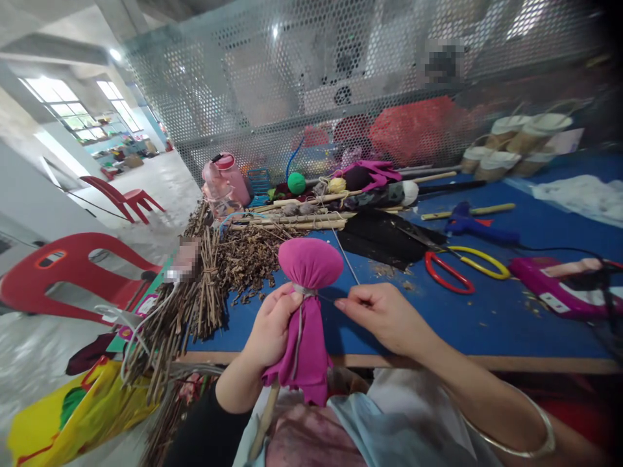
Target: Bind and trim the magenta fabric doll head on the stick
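In front of me stands a bundle of magenta cloth (310, 264), rounded at the top and gathered at a neck, with its loose ends hanging down. Grey yarn (305, 291) goes around the neck, and one tail hangs over the skirt. My left hand (269, 329) is closed around the cloth just below the neck, its thumb on the yarn. Out to the right, my right hand (389, 318) pinches the yarn, drawn in a line from the neck. A wooden stick (264, 421) shows below the cloth. What fills the rounded top is hidden.
Scissors (444, 249) lie on the blue table (418, 331), partly over black cloth (382, 235). A blue glue gun (479, 227) is farther right. Bundled twigs (210, 295) and dried plant bits (253, 256) occupy the left. A perforated metal screen (272, 84) stands behind.
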The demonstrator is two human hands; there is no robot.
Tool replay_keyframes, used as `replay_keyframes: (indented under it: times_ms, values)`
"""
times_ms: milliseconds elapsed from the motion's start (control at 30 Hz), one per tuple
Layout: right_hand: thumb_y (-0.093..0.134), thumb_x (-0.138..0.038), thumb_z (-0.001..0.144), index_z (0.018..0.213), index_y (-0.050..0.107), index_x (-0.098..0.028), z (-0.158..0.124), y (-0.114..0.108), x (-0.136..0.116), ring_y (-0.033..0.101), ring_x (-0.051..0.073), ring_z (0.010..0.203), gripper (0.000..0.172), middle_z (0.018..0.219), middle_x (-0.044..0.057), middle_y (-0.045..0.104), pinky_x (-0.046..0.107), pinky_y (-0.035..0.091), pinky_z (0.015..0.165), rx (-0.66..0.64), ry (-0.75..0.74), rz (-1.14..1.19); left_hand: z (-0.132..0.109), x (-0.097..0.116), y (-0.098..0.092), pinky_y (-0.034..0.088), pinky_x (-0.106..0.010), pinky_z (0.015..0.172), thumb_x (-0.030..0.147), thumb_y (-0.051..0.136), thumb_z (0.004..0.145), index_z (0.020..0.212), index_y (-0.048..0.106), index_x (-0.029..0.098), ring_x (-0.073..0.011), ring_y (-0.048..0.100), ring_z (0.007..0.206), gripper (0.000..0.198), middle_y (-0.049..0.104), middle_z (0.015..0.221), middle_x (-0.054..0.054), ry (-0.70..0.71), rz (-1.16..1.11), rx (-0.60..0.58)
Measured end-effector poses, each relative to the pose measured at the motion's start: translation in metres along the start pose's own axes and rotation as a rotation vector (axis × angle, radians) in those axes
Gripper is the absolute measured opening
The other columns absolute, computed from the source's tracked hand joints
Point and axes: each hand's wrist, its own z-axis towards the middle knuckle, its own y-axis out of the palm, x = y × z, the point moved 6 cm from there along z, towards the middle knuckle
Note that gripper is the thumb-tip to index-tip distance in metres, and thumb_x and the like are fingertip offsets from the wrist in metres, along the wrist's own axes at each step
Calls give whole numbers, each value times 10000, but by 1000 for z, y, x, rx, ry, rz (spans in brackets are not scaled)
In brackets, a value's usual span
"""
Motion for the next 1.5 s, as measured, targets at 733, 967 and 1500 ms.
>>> replay_keyframes:
  times_ms: [733, 967, 1500]
  values:
    - [482, -196, 870, 747, 660, -178, -3, -15, -94, 582, 144, 579, 217, 696, 44, 682, 247, 336, 545, -195, -288, -673, 12, -9, 9, 382, -225, 675, 342, 473, 853, 715, 514, 167, -117, 413, 649, 226, 485, 662, 31, 17, 94, -202]
    - [417, -254, 942, 866, 641, -200, -25, -5, -42, 610, 114, 651, 242, 773, -4, 691, 213, 417, 610, -38, -184, -162, 4, -14, 2, 372, -186, 595, 348, 537, 827, 701, 522, 166, -94, 385, 602, 221, 465, 631, 47, -15, 14, -124]
    - [527, -355, 811, 803, 687, -154, -8, 3, -10, 621, 207, 788, 257, 778, 44, 699, 302, 489, 754, -77, -16, 306, -12, -16, 14, 375, -200, 587, 456, 611, 767, 764, 590, 147, -96, 400, 594, 309, 493, 663, 28, -105, -99, -188]
